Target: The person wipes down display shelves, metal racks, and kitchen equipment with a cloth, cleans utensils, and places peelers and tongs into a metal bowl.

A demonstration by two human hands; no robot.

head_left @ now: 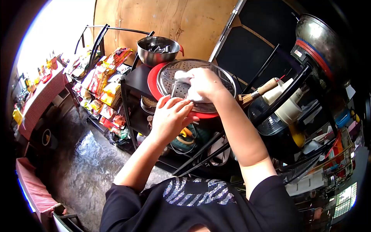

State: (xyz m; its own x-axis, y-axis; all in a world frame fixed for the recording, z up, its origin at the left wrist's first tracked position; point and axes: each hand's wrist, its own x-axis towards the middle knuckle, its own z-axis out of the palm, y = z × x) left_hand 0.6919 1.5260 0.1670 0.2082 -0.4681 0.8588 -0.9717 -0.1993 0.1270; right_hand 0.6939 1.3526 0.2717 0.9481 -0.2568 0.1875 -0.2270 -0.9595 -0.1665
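Note:
A round perforated metal steamer plate (174, 86) lies on a red round base (154, 80), on top of a black shelf. My right hand (208, 83) is closed on a white cloth (182, 76), which presses on the plate's surface. Part of the cloth is hidden under the palm. My left hand (170, 116) lies at the near left rim of the plate, fingers stretched out and holding nothing. Its fingertips come close to the cloth.
A steel bowl (157, 58) with dark items stands behind the plate. To the right are a wooden-handled brush (262, 89), white containers (288, 110) and a large metal pot (315, 31). Colourful packets (102, 79) fill a rack on the left. Black shelf bars run below.

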